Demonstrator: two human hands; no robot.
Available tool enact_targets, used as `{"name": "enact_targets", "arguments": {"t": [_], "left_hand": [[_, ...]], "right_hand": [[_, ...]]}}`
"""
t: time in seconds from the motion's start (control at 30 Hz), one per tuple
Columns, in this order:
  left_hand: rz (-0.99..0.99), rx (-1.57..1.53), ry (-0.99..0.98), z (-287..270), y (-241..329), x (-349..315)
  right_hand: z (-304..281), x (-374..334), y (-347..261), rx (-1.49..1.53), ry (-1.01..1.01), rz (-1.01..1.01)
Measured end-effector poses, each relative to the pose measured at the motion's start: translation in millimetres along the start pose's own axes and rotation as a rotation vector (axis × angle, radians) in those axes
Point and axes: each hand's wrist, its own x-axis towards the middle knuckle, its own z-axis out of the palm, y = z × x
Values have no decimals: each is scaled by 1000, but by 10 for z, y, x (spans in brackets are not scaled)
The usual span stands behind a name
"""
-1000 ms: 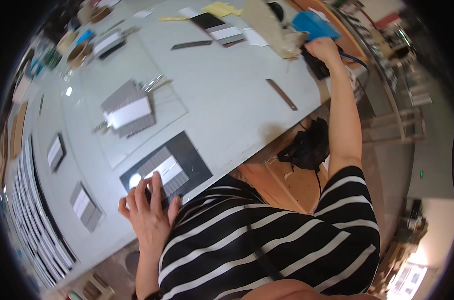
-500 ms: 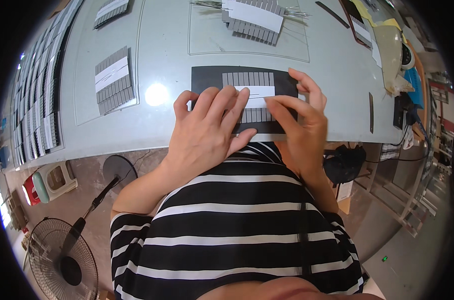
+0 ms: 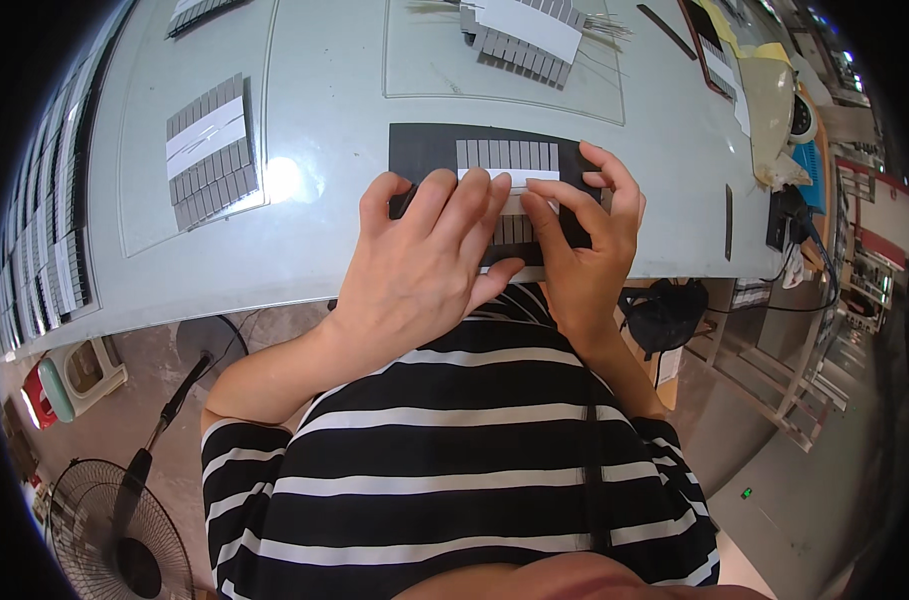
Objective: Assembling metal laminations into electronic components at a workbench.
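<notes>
A block of grey segments [image 3: 506,155] in two rows, with a white strip [image 3: 540,175] across its middle, lies on a black mat [image 3: 424,148] at the table's near edge. My left hand [image 3: 419,240] rests over its left part, fingers bent with their tips on the white strip and thumb stretched apart. From the right, my right hand [image 3: 589,235] meets the strip, thumb and forefinger pinched together beside the left fingertips. Whatever thin thing may be in that pinch is hidden. The other right fingers are raised over the mat's right end.
Similar segmented blocks lie left [image 3: 212,150] and far ahead [image 3: 524,40], the latter with thin wires [image 3: 606,28]. Many more line the left edge [image 3: 49,200]. Dark flat strips [image 3: 728,222] lie right. A floor fan [image 3: 124,530] stands lower left.
The whole view has shifted a little. Both hands' fingertips have come closer together over the white strip, covering the thin dark lines that showed there before.
</notes>
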Motion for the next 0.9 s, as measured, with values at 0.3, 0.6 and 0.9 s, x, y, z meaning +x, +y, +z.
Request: {"name": "enact_targets", "arguments": {"t": [0.3,0.6,0.9], "left_hand": [[-2,-15,-15,-8,-6,-1],[241,120,-110,-136,-90,-136],[71,434,164,-513,-469,-514]], "right_hand": [[3,141,-22,49,-1,53],[-3,300,190,378,56,332],[-71,228,344,531,59,239]]}}
